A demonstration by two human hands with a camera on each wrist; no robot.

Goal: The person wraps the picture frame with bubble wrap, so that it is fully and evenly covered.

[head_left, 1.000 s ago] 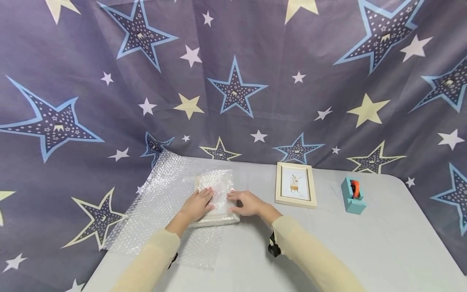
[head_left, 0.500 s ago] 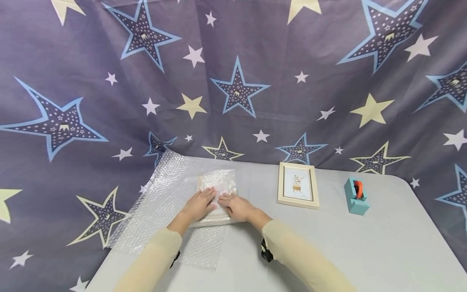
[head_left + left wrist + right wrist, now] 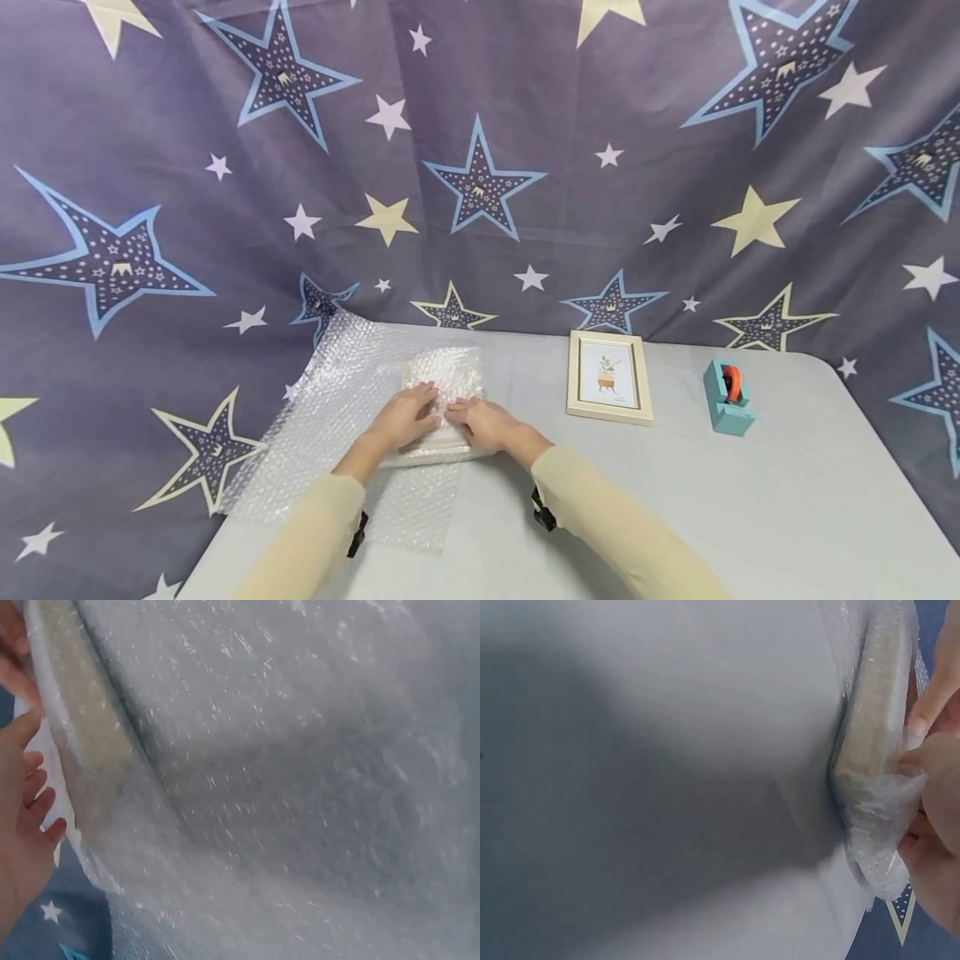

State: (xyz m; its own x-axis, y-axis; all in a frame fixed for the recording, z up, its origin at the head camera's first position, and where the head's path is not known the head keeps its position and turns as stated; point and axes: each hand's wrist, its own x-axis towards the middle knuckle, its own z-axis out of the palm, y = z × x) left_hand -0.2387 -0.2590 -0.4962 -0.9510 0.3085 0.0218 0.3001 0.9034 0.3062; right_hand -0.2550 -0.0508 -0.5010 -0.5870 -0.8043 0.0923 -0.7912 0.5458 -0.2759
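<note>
A flat rectangular thing with pale wood-coloured edges, like a picture frame, lies wrapped in bubble wrap in the head view. My left hand rests on the left part of its top, fingers extended. The right hand presses on the right part, its fingertips close to the left thumb. From under the bundle, a loose sheet of bubble wrap spreads left and toward me. In the right wrist view, folded wrap bunches at the bundle's corner beside the right hand. What lies beneath both palms is hidden.
To the right of the bundle, a pale picture frame with a plant print lies on the white table. Farther right stands a teal tape dispenser with an orange core. A star-patterned curtain hangs behind the table.
My right hand has moved left from the bundle's right edge onto its top, nearer the left hand. The left hand stays in place on the wrap.
</note>
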